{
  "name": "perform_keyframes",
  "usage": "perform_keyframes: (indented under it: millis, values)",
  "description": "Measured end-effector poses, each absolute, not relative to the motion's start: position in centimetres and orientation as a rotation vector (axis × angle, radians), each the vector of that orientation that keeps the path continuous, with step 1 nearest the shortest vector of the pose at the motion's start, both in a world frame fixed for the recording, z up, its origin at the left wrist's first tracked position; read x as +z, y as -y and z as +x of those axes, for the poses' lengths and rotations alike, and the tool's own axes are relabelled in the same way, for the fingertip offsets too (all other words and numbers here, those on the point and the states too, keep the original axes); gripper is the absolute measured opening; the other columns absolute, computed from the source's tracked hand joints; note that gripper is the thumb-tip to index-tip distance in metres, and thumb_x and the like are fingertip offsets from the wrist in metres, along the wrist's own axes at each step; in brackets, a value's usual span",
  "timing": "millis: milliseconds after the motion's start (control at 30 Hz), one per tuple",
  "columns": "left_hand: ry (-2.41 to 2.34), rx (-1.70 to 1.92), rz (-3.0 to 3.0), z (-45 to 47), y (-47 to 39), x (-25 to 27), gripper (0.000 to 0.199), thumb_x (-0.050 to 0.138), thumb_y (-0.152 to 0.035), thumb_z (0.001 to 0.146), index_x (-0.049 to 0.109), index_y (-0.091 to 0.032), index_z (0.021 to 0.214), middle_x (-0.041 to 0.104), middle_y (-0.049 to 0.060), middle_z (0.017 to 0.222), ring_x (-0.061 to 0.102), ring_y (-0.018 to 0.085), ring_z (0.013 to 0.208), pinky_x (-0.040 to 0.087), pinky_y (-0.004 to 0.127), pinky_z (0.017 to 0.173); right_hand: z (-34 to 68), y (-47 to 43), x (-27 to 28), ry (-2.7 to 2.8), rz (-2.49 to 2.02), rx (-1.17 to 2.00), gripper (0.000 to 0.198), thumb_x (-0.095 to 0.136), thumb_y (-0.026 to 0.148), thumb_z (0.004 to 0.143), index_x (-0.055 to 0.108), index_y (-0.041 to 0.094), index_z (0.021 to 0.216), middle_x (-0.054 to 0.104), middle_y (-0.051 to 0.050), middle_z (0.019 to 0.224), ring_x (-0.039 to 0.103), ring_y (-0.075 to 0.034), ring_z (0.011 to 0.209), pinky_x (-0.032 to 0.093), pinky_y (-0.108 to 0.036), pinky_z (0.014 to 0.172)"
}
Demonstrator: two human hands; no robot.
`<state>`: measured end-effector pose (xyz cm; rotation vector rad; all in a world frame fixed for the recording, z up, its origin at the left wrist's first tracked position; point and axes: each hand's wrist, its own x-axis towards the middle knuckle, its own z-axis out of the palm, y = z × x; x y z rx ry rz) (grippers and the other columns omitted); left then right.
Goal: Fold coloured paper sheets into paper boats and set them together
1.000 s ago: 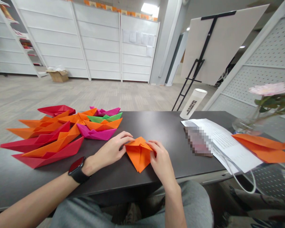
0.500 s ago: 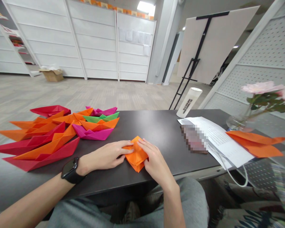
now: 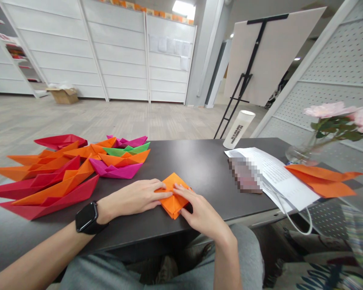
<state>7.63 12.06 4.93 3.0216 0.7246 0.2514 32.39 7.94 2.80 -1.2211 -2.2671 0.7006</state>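
Note:
A folded square of orange paper (image 3: 171, 206) lies on the dark table in front of me, one corner pointing towards me. My left hand (image 3: 136, 196), with a black watch on its wrist, grips the paper's left side, fingertips on top. From the right, my right hand (image 3: 201, 210) holds it, fingers across the upper face and thumb at the lower right edge. The fingers hide part of the folds. To the left stand several folded paper boats: red ones (image 3: 60, 197), orange ones (image 3: 125, 158), purple ones (image 3: 117, 169) and a green one (image 3: 127, 150).
On the right of the table (image 3: 187, 155) lie printed sheets (image 3: 286, 185), a blurred-out item (image 3: 246, 177), a white cable (image 3: 309, 225) and an orange folded paper (image 3: 323, 179). A white cylinder (image 3: 238, 129) and a glass vase (image 3: 302, 153) with pink flowers stand near the far edge.
My right hand has shifted, its fingers now lying flatter across the orange paper and its wrist further right. The left hand keeps its hold. The view has moved slightly.

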Motion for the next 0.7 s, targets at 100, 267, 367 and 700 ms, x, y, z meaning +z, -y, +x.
perform_keyframes:
  millis: [100,267,367,700]
  values:
    - [-0.673,0.225,3.074,7.6,-12.1,5.0,0.037,0.047,-0.015,0.099,0.056,-0.025,0.134,0.062,0.011,0.129,0.059,0.026,0.118,0.048,0.038,0.098,32.4,-8.1,2.8,2.28,-1.175,0.702,0.05,0.051,0.005,0.086,0.065,0.024,0.129,0.058,-0.005,0.141,0.051,-0.019,0.135,0.033,-0.042,0.12]
    - [-0.596,0.254,3.025,7.6,-11.9,5.4,0.04,0.052,-0.009,0.095,0.06,-0.025,0.13,0.065,0.009,0.13,0.058,0.025,0.122,0.044,0.041,0.103,32.2,-8.1,2.9,2.298,-1.18,0.713,0.049,0.054,0.007,0.087,0.062,0.024,0.132,0.055,-0.006,0.143,0.049,-0.022,0.136,0.031,-0.047,0.12]
    - [-0.616,0.297,2.949,7.4,-12.0,5.1,0.031,0.059,-0.013,0.091,0.068,-0.023,0.119,0.067,0.008,0.13,0.059,0.026,0.124,0.043,0.04,0.107,32.4,-8.0,3.0,2.205,-1.259,0.7,0.042,0.064,0.014,0.085,0.066,0.019,0.127,0.059,-0.01,0.138,0.055,-0.024,0.131,0.035,-0.045,0.118]
    - [-0.653,0.397,2.9,7.2,-12.2,3.9,0.034,0.059,-0.027,0.095,0.063,-0.023,0.129,0.07,0.006,0.129,0.063,0.023,0.122,0.049,0.035,0.105,32.8,-7.8,3.3,2.089,-1.305,0.649,0.033,0.068,0.015,0.082,0.074,0.014,0.114,0.066,-0.013,0.131,0.061,-0.024,0.124,0.043,-0.038,0.112]
